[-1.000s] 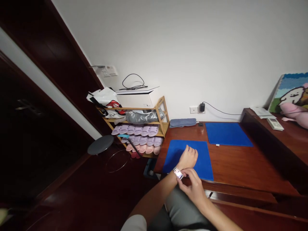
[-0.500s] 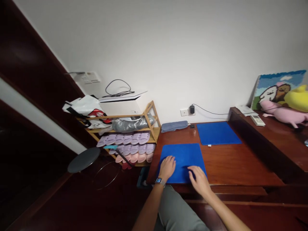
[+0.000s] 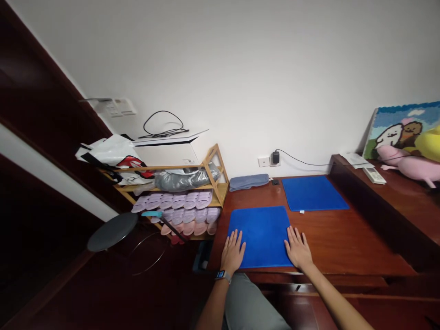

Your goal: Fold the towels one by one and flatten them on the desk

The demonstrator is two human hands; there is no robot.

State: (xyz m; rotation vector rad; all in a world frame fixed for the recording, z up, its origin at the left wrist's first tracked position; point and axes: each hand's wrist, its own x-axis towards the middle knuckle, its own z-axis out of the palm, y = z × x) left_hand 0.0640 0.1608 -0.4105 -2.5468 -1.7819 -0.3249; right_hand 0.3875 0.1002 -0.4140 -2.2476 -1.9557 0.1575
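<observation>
A square blue mat [image 3: 263, 233] lies flat on the reddish-brown wooden table [image 3: 330, 238] before me. Over its left edge rests my left hand [image 3: 233, 253], fingers stretched out and holding nothing; a watch [image 3: 222, 275] is on that wrist. My right hand [image 3: 298, 247] lies flat along the mat's right edge, partly on the wood, fingers spread. Farther back and to the right is a second blue mat [image 3: 314, 192] with a small white tag at its near edge. Neither hand touches that one.
A folded grey-blue cloth [image 3: 249, 182] lies at the table's back left. On the left stand a shoe rack [image 3: 217, 183] with slippers and a round stool [image 3: 112, 231]. A raised surface at right holds a remote [image 3: 374, 175] and a pink plush toy [image 3: 412, 167]. A cable runs from the plug [image 3: 275, 157].
My hands have moved apart from over the near mat to its left and right edges, with the fingers now stretched flat. The view has shifted slightly.
</observation>
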